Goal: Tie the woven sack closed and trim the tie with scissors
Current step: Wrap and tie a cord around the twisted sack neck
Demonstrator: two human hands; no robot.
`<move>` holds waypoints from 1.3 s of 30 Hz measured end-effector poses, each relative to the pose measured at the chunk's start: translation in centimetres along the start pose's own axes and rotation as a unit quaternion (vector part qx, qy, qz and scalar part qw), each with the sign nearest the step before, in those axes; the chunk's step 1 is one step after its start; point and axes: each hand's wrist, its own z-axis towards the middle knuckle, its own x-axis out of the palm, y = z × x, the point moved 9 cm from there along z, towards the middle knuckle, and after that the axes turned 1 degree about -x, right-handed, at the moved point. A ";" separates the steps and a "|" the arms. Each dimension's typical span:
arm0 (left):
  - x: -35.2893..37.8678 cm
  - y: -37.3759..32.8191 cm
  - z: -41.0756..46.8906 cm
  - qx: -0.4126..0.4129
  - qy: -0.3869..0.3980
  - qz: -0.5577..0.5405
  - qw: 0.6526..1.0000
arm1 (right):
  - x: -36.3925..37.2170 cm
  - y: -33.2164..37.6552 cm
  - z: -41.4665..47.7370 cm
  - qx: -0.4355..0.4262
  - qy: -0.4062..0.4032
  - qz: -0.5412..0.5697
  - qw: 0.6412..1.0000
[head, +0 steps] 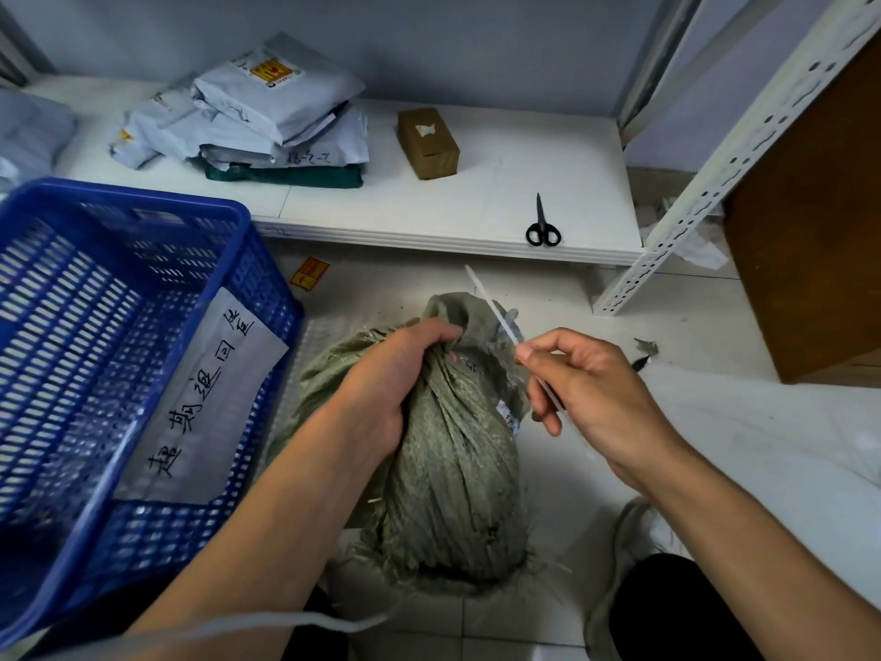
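Two hands engaged: left hand [395, 369] clamps the gathered neck of the sack [453, 469] on the floor, right hand [591, 388] fingers pinch the white tie [496, 312] beside it; tie apparently not yet cinched, scissors [542, 226] untouched on the shelf [476, 202], trimming remains.

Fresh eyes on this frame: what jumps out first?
Dead centre, the green woven sack sits on the floor with its neck bunched in the left hand, while the right hand pinches a thin white tie slanting up past the neck. The big blue basket fills the left side, a handwritten paper label inside. Black scissors lie untouched on the white shelf behind.
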 end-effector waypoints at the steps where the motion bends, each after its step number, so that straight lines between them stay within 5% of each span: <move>1: 0.0 0.0 0.0 0.003 -0.001 0.003 1.000 | 0.1 -0.1 0.0 0.002 0.003 -0.001 1.000; 5: -0.3 -0.4 0.1 0.028 -0.002 -0.007 1.000 | 0.4 0.0 -0.1 -0.012 0.014 -0.018 1.000; 13: -2.8 -0.9 0.5 0.043 -0.036 -0.085 0.995 | -3.2 0.4 0.3 -0.053 -0.056 -0.222 0.972; 25: -1.2 0.6 0.1 -0.009 0.008 0.036 0.999 | 1.4 -1.4 -0.4 0.019 0.121 -0.203 0.971; 39: 1.5 3.3 0.4 -0.057 0.125 0.145 0.980 | 5.3 -3.2 -2.5 0.143 0.199 -0.078 0.966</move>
